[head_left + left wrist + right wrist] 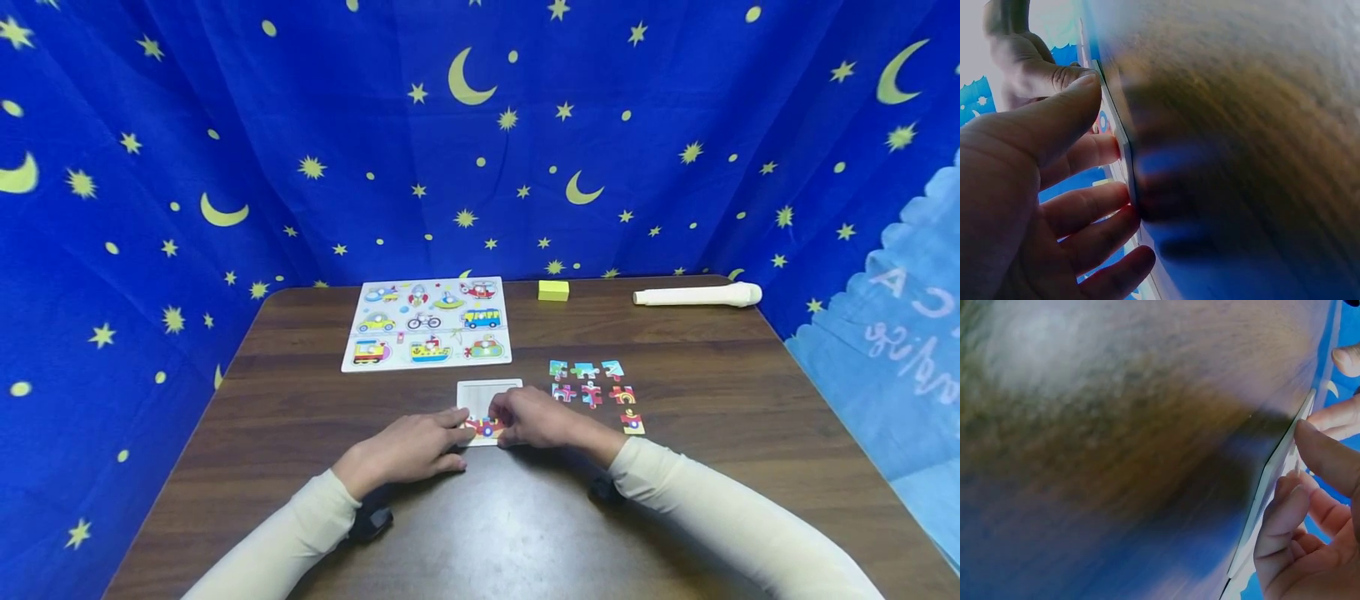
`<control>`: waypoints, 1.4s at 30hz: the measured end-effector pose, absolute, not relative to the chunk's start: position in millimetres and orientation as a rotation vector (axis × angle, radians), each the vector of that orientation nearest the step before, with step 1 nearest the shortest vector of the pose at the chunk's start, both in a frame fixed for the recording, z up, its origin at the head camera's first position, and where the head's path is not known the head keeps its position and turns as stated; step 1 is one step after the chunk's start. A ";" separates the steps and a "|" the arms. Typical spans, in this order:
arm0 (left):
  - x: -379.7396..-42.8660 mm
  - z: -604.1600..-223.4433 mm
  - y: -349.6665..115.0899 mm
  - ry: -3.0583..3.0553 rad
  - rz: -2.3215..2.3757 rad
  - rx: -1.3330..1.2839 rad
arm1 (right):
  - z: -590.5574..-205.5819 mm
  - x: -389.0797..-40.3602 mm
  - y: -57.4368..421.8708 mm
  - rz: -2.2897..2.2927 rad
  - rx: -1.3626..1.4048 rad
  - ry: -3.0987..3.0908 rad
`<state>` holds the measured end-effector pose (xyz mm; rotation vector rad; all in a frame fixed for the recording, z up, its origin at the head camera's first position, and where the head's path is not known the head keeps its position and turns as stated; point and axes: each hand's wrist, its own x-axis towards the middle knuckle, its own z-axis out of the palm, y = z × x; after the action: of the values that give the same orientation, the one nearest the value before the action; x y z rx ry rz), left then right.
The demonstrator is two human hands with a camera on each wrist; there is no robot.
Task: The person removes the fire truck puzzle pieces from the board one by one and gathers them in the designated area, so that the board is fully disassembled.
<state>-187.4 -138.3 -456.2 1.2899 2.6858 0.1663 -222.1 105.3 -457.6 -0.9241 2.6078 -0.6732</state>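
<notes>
A small white puzzle tray (pixel 489 388) lies on the table in front of me, with colourful jigsaw pieces along its near edge. My left hand (pixel 412 448) rests at the tray's left side, fingers extended and fingertips right at its rim. The left wrist view shows those fingers (pixel 1088 209) spread along the edge. My right hand (pixel 536 418) bends over the near right part of the tray. Its index finger and thumb pinch a red jigsaw piece with a blue circle (pixel 488 427), partly covered by the hand. In the right wrist view the right hand's fingers (pixel 1282 509) are curled at the tray.
Several loose jigsaw pieces (pixel 591 394) lie in rows to the right of the tray. Behind it lies a white vehicle puzzle board (pixel 405 343). A yellow block (pixel 553 290) and a white microphone-shaped object (pixel 693 295) are near the back edge, before a blue starry curtain (pixel 480 150).
</notes>
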 end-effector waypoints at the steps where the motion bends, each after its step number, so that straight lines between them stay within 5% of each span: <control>1: -187.2 -456.4 -138.3 2.683 0.170 1.286 | -457.9 -222.3 105.6 -0.675 -0.925 2.604; 10: -187.0 -454.0 -138.9 2.666 0.188 1.236 | -451.8 -223.6 131.0 -0.781 -1.013 2.588; 24: -186.1 -455.5 -136.3 2.683 0.183 1.245 | -450.0 -209.6 262.5 -0.678 -0.832 2.751; 42: -186.1 -455.3 -136.9 2.687 0.193 1.249 | -443.0 -216.3 224.4 -0.819 -0.847 2.786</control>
<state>-186.1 -136.9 -455.3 1.2493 2.6874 0.1935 -216.3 224.4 -443.0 -0.8474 2.7864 -0.8192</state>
